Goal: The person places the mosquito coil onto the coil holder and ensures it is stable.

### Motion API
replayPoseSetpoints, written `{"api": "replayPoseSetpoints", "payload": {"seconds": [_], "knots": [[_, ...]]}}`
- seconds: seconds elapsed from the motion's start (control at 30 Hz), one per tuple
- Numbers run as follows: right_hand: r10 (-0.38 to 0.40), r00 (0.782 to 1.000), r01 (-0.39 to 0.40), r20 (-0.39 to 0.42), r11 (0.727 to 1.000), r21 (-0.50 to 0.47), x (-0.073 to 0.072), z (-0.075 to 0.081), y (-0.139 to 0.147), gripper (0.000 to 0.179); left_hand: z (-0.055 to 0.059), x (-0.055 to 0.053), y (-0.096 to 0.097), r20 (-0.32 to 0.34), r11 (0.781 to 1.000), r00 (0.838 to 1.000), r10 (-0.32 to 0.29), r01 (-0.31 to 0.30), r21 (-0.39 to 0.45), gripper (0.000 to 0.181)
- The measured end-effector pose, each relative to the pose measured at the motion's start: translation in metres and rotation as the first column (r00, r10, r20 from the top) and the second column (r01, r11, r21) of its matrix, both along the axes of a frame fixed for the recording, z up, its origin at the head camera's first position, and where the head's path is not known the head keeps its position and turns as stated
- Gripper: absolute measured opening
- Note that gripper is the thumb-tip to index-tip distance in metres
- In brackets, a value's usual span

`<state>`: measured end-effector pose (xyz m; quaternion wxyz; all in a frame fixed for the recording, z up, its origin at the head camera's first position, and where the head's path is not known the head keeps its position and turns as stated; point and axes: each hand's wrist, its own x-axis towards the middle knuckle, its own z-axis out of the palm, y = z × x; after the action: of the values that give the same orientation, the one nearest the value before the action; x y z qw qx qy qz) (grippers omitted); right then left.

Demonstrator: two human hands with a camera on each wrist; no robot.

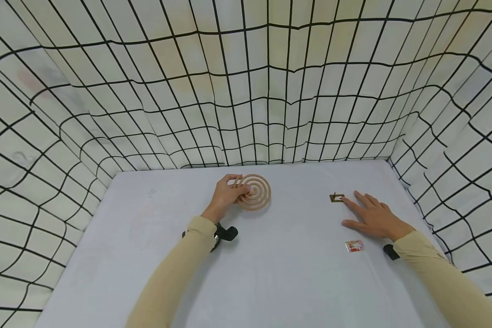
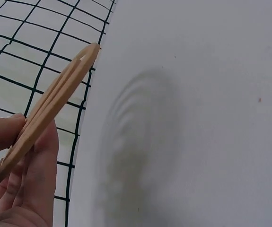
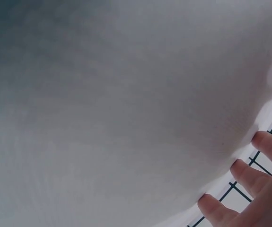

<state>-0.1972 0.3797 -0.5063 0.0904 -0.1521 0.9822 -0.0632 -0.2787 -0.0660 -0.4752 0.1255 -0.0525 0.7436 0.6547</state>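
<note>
On my head feed, I see the left hand [image 1: 222,197] near the frame's middle, its grip clamped on a brown spiral mosquito coil [image 1: 259,193], tilted and raised above the white surface [image 1: 287,278]. At centre right, the right hand [image 1: 373,219] has its grip apart, fingers spread, one fingertip touching a small brass-coloured buckle-like piece [image 1: 333,198]; below it lies a small red-printed packet [image 1: 355,246].

Pinching flat tan coil with gapped rings [image 2: 46,113] in bare left hand [image 2: 35,182], lower left. Tilted, seen nearly edge-on, held clear of plain white tabletop [image 2: 225,165]. Casting soft grey ringed shadow [image 2: 140,142] there. Behind, black-lined square grid [image 2: 33,90]. Toward right, tiny reddish speck [image 2: 259,100].
</note>
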Motion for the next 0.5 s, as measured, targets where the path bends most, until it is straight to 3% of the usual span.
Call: {"api": "replayPoseSetpoints", "payload": {"seconds": [0.5], "knots": [[-0.012,1.0,0.011,-0.019,1.0,-0.006,0.002,0.002,-0.001,0.082,-0.004,0.0,0.04,0.001,0.996,0.999,-0.035,0.035,0.084,0.05]]}}
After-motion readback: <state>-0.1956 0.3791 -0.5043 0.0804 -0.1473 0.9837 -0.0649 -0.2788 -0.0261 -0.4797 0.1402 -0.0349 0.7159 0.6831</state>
